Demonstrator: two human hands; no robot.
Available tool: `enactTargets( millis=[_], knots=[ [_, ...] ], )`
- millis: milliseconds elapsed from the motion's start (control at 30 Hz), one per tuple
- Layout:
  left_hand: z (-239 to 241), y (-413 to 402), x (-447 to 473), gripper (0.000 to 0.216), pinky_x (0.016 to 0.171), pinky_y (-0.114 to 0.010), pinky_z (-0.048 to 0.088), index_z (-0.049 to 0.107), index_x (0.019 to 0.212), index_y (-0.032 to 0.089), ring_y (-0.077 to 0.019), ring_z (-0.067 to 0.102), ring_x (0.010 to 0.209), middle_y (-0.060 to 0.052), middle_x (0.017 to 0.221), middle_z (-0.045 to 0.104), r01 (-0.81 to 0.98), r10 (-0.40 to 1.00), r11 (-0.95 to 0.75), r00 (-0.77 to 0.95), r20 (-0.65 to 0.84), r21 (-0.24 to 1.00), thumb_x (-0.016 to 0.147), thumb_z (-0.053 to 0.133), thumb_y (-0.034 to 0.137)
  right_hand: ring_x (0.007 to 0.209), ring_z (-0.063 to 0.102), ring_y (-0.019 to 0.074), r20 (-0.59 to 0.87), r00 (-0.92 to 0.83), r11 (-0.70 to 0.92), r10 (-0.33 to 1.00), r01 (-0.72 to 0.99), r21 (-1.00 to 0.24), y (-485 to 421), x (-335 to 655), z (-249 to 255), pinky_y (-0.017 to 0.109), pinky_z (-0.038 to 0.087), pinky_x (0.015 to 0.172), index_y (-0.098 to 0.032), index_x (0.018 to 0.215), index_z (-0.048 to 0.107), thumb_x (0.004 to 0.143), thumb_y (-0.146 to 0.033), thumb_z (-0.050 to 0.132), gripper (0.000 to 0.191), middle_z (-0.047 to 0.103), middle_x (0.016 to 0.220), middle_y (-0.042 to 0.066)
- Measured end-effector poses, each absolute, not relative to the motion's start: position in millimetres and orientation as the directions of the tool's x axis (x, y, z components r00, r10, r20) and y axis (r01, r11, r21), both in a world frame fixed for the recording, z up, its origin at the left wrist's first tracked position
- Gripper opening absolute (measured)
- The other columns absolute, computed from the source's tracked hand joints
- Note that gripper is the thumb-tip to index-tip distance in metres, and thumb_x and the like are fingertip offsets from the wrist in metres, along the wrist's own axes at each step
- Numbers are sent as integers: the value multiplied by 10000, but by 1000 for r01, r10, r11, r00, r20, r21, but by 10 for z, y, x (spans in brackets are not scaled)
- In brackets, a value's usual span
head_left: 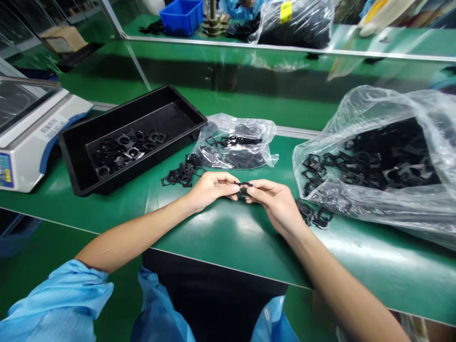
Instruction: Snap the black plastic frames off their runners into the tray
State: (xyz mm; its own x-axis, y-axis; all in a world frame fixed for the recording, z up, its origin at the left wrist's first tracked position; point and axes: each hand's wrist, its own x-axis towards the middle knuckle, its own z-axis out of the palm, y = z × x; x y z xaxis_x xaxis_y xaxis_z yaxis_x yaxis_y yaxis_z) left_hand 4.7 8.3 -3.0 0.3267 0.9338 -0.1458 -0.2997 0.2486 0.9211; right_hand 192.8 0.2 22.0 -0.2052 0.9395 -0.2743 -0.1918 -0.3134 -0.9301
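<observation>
Between my fingertips sits a small black plastic frame, held from both sides by my left hand and my right hand. A loose heap of matching frames lies just beyond my left hand. Close to my right hand lies a smaller group of frames, beside a large transparent bag full of them. A small transparent bag of frames rests farther ahead. Several more frames lie in a black plastic tray.
A white digital scale stands at the left end of the green workbench. Beyond a glass divider are a blue plastic bin, a black-filled plastic bag, and a person's blue sleeve.
</observation>
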Motion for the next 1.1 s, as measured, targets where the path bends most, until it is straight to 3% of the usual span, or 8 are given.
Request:
enactTargets(
  millis=[200,467,633,800,1100],
  knots=[
    [-40,93,19,387,766,-326,620,747,884,120,-172,739,713,-56,826,773,-255,942,170,327,-80,952,673,892,409,574,629,124,-260,-136,-281,956,-175,-944,-13,1919,220,300,549,646,-188,714,781,580,-358,926,260,725,667,5],
    [-81,56,39,257,665,-251,577,722,871,137,-133,688,664,-21,733,725,-102,963,-83,247,106,991,808,784,378,571,634,128,-197,-152,-216,969,-126,-968,-9,1910,174,312,562,665,-191,767,780,604,-396,914,294,691,641,-6],
    [-93,30,48,132,758,-279,578,742,908,163,-153,696,806,-50,873,748,72,934,-329,170,314,941,869,711,285,694,669,161,23,-107,27,994,41,-999,-25,1931,166,332,592,730,-196,799,756,717,-369,841,209,700,782,27],
    [-69,36,25,88,800,-299,560,753,898,184,-157,666,866,-43,873,719,177,859,-509,160,486,842,857,683,149,842,664,186,309,-152,338,939,232,-912,-82,1934,190,330,583,762,-233,820,746,822,-218,724,27,696,881,43],
    [-57,10,29,117,810,-308,555,741,904,191,-152,665,857,-37,873,712,232,804,-595,161,572,770,857,664,116,859,654,170,354,-204,396,913,226,-890,-120,1910,192,301,584,735,-236,935,709,825,-161,687,135,690,966,41]
  ],
)
